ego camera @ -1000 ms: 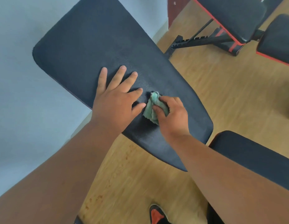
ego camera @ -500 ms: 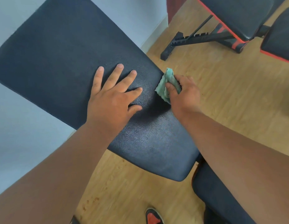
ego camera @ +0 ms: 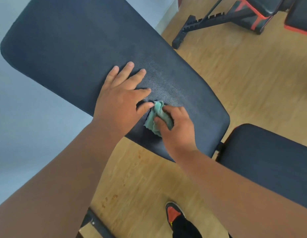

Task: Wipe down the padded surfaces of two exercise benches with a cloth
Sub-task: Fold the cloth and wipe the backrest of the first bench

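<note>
Right hand (ego camera: pixel 177 125) pressing a crumpled green cloth (ego camera: pixel 157 117) onto the black backrest pad (ego camera: pixel 72 48).
Fingers closed around the cloth near the pad's lower end; left hand (ego camera: pixel 121 98) flat, fingers spread, holding nothing.

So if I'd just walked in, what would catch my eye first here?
Probably the big black padded backrest filling the upper left, with both hands on it: the left hand pressed flat, the right hand gripping a crumpled green cloth against the pad near its lower edge. After that, the red-trimmed second bench on the wooden floor at the top right, and the red-and-black shoe at the bottom.
</note>
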